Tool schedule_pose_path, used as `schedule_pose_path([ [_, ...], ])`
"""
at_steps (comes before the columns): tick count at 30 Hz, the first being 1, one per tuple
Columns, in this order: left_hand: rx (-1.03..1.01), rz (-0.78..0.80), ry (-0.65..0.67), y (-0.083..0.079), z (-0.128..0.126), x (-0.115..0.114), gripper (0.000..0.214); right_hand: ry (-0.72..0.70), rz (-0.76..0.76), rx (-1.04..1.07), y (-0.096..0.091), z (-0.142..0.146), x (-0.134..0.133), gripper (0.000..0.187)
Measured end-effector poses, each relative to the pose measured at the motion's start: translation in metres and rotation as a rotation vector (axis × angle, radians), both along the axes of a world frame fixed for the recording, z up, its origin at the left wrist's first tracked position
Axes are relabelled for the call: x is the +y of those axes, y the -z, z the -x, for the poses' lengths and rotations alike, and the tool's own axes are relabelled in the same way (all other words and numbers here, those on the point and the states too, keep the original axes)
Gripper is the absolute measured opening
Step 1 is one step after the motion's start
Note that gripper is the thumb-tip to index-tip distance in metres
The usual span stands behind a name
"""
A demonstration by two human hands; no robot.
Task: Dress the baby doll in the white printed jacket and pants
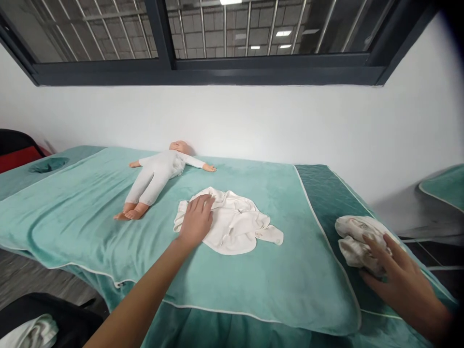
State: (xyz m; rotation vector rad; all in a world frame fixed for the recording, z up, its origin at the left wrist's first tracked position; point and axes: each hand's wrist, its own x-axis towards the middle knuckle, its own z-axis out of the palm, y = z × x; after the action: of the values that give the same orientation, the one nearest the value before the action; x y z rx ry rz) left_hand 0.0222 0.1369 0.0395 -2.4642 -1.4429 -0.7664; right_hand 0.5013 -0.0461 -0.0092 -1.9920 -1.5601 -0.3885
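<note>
A crumpled white baby garment (pixel 235 227) with a short sleeve lies on the teal blanket in the middle of the bed. My left hand (pixel 197 217) rests on its left part, fingers laid flat and not gripping. At the right, a bunched white cloth (pixel 358 237) sits on the darker teal cover. My right hand (pixel 398 275) is against that bundle, thumb and fingers spread; whether the fingertips press into it I cannot tell. A baby doll (pixel 159 169) in a white long-sleeved suit lies on its back, arms out, beyond my left hand.
The teal blanket (pixel 87 193) with white piping covers a massage bed that has a face hole (pixel 49 165) at its left end. A white wall and barred window stand behind. A black chair (pixel 47 314) holding a white cloth (pixel 32 333) is at the lower left.
</note>
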Motion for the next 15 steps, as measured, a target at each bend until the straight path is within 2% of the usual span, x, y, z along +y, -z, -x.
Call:
schedule_pose_path([
  [2,0.093,-0.014,0.045,-0.009,-0.016,0.005,0.046,-0.080,0.000,-0.025,-0.012,0.025,-0.007,0.080],
  [5,0.148,0.076,0.038,-0.019,-0.038,0.026,0.044,-0.200,-0.027,0.003,-0.029,0.080,-0.003,0.065],
  [7,0.141,0.203,0.010,-0.024,-0.046,0.045,0.038,-0.298,-0.014,0.082,-0.037,0.121,0.011,0.053],
  [10,0.100,0.311,-0.002,-0.034,-0.046,0.064,0.030,-0.437,0.064,0.250,-0.045,0.178,0.043,0.044],
  [12,0.052,0.317,0.017,-0.048,-0.042,0.063,0.029,-0.524,0.123,0.370,-0.053,0.207,0.071,0.045],
  [15,-0.179,0.257,0.156,-0.083,-0.035,0.039,0.028,-0.606,0.089,0.495,-0.076,0.237,0.113,0.053],
])
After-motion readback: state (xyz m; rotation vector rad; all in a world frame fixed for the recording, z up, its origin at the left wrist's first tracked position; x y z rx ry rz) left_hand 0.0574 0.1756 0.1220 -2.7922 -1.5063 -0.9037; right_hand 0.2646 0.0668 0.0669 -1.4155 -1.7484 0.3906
